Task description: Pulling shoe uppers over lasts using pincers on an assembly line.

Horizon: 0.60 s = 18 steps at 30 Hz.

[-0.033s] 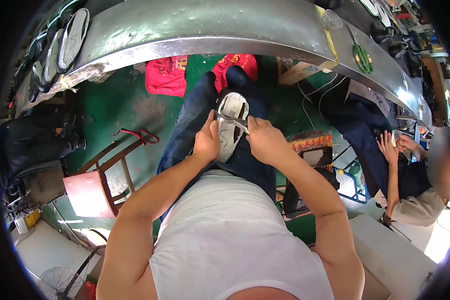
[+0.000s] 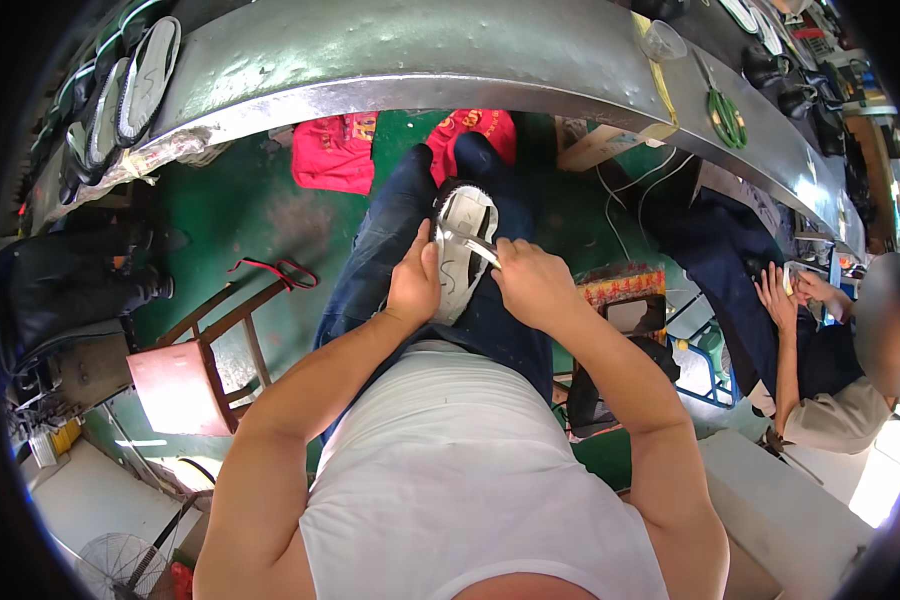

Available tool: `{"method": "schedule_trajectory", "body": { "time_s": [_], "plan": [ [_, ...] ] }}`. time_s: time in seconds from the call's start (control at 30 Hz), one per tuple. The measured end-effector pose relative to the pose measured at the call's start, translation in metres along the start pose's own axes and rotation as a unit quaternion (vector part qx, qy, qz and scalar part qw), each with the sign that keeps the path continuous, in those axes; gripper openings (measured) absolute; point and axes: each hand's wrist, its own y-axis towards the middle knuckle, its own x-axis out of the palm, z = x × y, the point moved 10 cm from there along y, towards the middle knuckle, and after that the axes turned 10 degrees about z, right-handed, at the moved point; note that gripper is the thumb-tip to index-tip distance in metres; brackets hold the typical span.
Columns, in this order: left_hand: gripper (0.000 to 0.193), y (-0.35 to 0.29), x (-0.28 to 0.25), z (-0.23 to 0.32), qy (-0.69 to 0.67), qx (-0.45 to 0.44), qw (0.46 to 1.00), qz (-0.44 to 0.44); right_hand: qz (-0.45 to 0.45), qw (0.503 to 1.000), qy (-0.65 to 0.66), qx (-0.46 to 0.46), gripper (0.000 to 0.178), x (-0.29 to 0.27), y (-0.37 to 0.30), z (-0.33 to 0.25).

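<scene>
Seated with knees together beneath a long, dented grey metal workbench (image 2: 420, 45), a person in a white sleeveless top (image 2: 470, 480) and dark blue jeans (image 2: 385, 235) works on an upturned dark shoe with a pale, curved sole face marked by a dark squiggle (image 2: 457, 285); the shoe lies lengthwise on the thighs, toe and heel pointing toward and away from the body; the left hand (image 2: 413, 287) grips its left edge, thumb uppermost; the right hand (image 2: 528, 282) is closed around the handle of a slender silver metal tool (image 2: 477, 245), whose head lies over the middle of the sole, though whether it pinches anything is too small to tell; at upper left, more pale-soled dark shoes (image 2: 148, 80) line the bench; green-handled metal scissors (image 2: 727, 118) lie at its right; bright red cloth-like bundles (image 2: 332, 155) rest on the green floor (image 2: 285, 225); a reddish-seated wooden chair (image 2: 180, 388) stands at left; at right, a co-worker in a beige-sleeved top (image 2: 835, 418) handles a small pale object, its kind unclear.
</scene>
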Motion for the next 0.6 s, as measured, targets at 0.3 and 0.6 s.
{"method": "schedule_trajectory", "body": {
  "time_s": [0.3,0.6],
  "plan": [
    [0.059,-0.011,0.012,0.022,0.176,0.198,0.960,-0.091,-0.275,0.890,0.302,0.205,0.027,0.043,-0.028,0.059],
    [0.066,-0.011,0.022,0.036,0.309,0.127,0.908,-0.252,0.020,0.991,0.134,0.013,0.043,0.010,0.016,0.025]
  ]
}}
